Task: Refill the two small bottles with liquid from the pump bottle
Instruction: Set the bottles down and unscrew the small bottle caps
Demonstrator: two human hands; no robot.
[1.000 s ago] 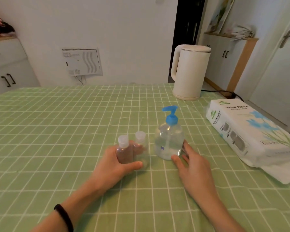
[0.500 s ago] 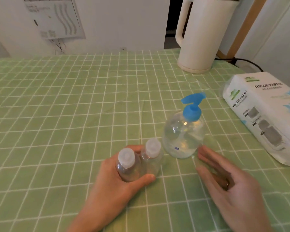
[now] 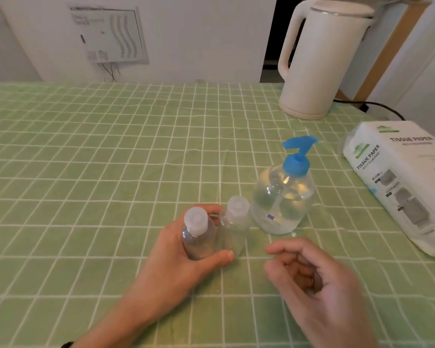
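Your left hand (image 3: 171, 259) grips left bottle (image 3: 199, 237); right hand (image 3: 312, 280) loosely curled, empty. Lift carelessly, you likely topple right bottle (image 3: 232, 227) just beside.

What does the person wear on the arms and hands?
Both forearms are bare; no sleeves show. A black band sits at the left wrist, cut by the picture's lower edge. The left hand wears nothing. The right hand is blurred; a thin ring seems to sit on one finger.
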